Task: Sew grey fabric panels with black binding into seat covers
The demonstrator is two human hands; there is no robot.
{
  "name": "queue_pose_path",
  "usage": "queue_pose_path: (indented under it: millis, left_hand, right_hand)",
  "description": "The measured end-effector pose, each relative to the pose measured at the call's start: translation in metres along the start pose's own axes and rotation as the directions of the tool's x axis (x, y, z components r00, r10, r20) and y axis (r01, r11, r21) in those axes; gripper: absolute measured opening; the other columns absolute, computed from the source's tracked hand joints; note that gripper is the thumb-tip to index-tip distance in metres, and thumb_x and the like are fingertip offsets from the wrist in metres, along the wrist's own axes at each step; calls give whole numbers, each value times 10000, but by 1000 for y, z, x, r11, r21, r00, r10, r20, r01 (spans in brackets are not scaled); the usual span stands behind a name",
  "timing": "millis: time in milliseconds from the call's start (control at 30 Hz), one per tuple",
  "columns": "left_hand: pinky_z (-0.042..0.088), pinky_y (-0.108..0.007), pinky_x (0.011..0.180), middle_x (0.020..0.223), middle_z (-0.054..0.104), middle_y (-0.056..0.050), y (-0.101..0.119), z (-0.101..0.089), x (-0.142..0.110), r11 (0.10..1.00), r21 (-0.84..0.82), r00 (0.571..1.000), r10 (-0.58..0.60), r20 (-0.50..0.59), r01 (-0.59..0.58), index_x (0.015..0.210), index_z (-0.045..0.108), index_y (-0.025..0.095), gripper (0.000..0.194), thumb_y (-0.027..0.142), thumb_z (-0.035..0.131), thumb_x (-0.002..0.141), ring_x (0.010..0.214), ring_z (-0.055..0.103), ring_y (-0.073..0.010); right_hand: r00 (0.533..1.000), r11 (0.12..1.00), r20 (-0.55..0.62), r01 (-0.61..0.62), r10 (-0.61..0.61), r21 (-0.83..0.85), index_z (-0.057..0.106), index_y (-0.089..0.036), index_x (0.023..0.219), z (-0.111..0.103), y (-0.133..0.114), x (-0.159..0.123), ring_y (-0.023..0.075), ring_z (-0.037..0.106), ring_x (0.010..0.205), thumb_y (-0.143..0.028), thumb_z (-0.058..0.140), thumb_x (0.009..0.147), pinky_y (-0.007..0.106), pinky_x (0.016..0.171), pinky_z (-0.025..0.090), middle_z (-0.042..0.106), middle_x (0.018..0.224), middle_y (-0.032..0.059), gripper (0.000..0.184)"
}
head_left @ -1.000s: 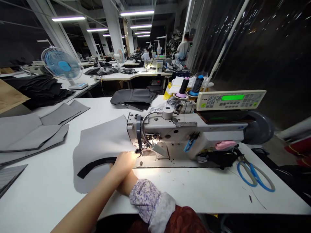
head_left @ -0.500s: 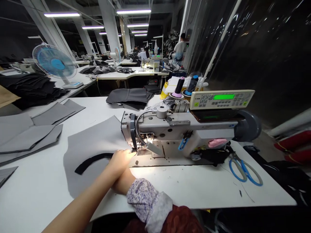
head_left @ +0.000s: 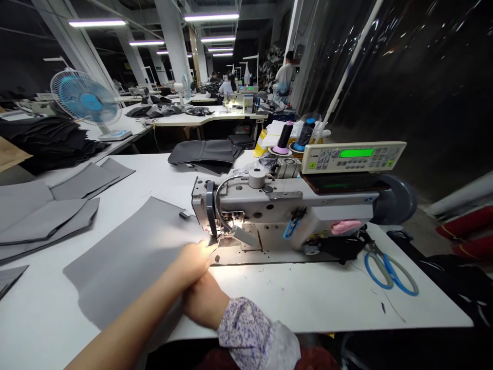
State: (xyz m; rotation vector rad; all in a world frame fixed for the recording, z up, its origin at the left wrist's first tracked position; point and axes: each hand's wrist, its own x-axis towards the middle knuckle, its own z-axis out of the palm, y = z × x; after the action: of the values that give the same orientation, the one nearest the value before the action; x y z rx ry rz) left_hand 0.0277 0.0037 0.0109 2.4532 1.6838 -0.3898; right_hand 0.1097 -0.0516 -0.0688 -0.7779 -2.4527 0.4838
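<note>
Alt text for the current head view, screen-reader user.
A person's left hand rests on grey fabric at the lit end of a sewing machine, right hand just below, partly overlapped. Scissors lie on the white table, at right.

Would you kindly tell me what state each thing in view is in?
Panel: lying grey side up, reaching into the needle area
Left hand: on the panel, by the needle area
Right hand: partly hidden by the left arm, grip unclear
Lamp: lit
Display: lit green
Spools: upright, wound with dark thread
Shears: lying down, handle loops apart
Large fan: upright, spinning unclear
Ceiling lights: on
</note>
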Motion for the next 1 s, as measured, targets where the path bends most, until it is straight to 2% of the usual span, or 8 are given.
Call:
queue_pose_path:
  millis: [100, 200, 300, 467, 667, 800, 933, 1000]
  left_hand:
    - [414, -310, 641, 1020, 665, -103, -2, -4, -5, 999, -25, 998, -32, 56, 34, 1361, 614, 329, 478, 231, 561, 896, 743, 652, -248]
    - [375, -304, 610, 955, 654, -89, 0, -5, -8, 996, -55, 998, -63, 29, 65, 1266, 672, 334, 412, 191, 519, 911, 660, 607, -214]
    - [370, -305, 609, 957, 648, -100, 3, 1, -10, 995, -63, 997, -80, -3, 80, 1276, 669, 325, 443, 158, 436, 939, 661, 597, -207]
    - [426, -324, 656, 1066, 660, -145, 12, 12, -11, 996, -10, 996, -86, 11, 86, 1440, 554, 245, 558, 113, 415, 916, 795, 650, -254]
    - [484, -355, 793, 1145, 693, -152, 21, 1, -11, 997, -4, 996, -80, 24, 80, 1364, 603, 177, 502, 115, 451, 889, 1004, 648, -305]
    - [489, -372, 789, 1078, 701, -140, 21, 0, -13, 998, -16, 998, -53, 13, 54, 1315, 621, 183, 474, 121, 469, 871, 990, 650, -312]
    - [490, -361, 790, 1061, 703, -122, 21, 1, -15, 999, -22, 999, -44, 1, 44, 1267, 636, 198, 457, 108, 476, 848, 992, 650, -301]
    - [490, -348, 773, 1043, 705, -112, 22, 0, -16, 998, -20, 998, -65, 0, 65, 1259, 637, 201, 465, 97, 481, 833, 983, 652, -292]
  right_hand:
    - [998, 999, -49, 47, -46, 2, 585, -108, 1319, 5, -2, -6, 245, 534, 1292, -139, 505, 915, 383, 1194, 341, 640, 1328, 124, 413]
    - [996, 998, -69, 63, -64, -21, 601, -110, 1280, 4, -1, -11, 274, 534, 1274, -146, 515, 893, 430, 1166, 383, 646, 1302, 140, 397]
    - [996, 995, -46, 80, -83, -64, 641, -107, 1197, -1, 4, -18, 298, 552, 1236, -162, 523, 890, 468, 1135, 415, 675, 1225, 154, 333]
    - [997, 993, -5, 72, -73, -98, 693, -138, 1064, -15, 6, -31, 281, 578, 1170, -132, 547, 863, 456, 1160, 379, 715, 1106, 122, 248]
    - [999, 990, 24, -24, 28, -139, 687, -152, 1098, -35, -11, -57, 366, 428, 1340, -286, 660, 867, 576, 1223, 228, 623, 1294, 153, 269]
    - [997, 993, 57, -54, 60, -109, 657, -168, 1142, -37, -21, -77, 356, 389, 1377, -339, 675, 875, 532, 1209, 290, 581, 1348, 140, 317]
    - [998, 997, 64, 18, -14, -72, 596, -194, 1250, -37, -24, -87, 333, 310, 1438, -452, 665, 917, 499, 1191, 339, 539, 1414, 112, 427]
    - [998, 997, 58, 28, -24, -66, 587, -203, 1247, -38, -22, -87, 312, 316, 1433, -417, 656, 940, 480, 1184, 350, 541, 1410, 92, 381]
